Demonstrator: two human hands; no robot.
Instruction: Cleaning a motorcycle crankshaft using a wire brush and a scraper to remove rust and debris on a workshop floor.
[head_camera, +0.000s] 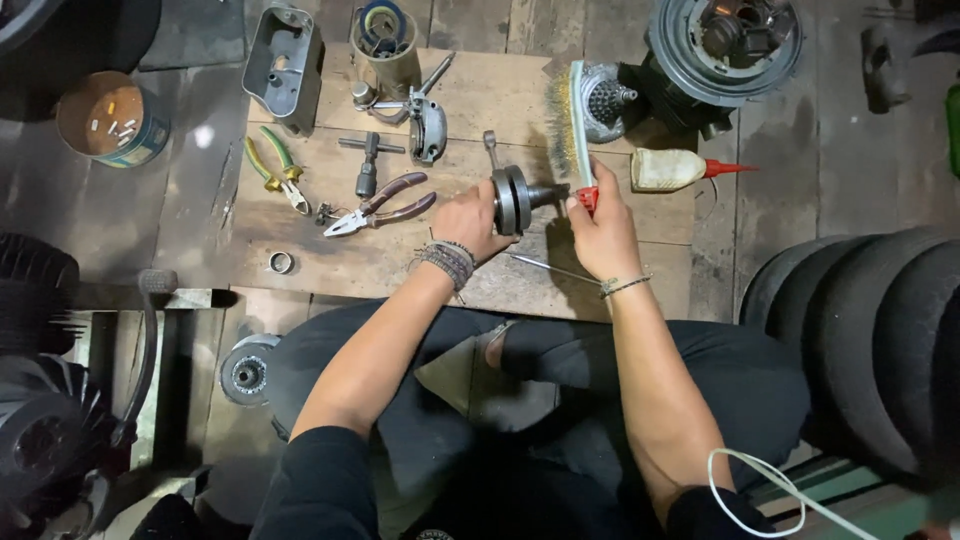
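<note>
Both hands clenched: left hand (472, 222) grips crankshaft (512, 198), right hand (603, 232) grips wire brush (571, 125).

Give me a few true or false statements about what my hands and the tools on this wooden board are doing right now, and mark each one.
1. The right hand holds a wire brush by its red handle. True.
2. The left hand grips the crankshaft. True.
3. The brown-handled pliers are in the left hand. False: they lie on the wooden board, left of that hand.
4. The squeeze bottle with the red nozzle stands upright. False: it lies on its side.
5. A small metal ring lies on the board near its left edge. True.
</note>
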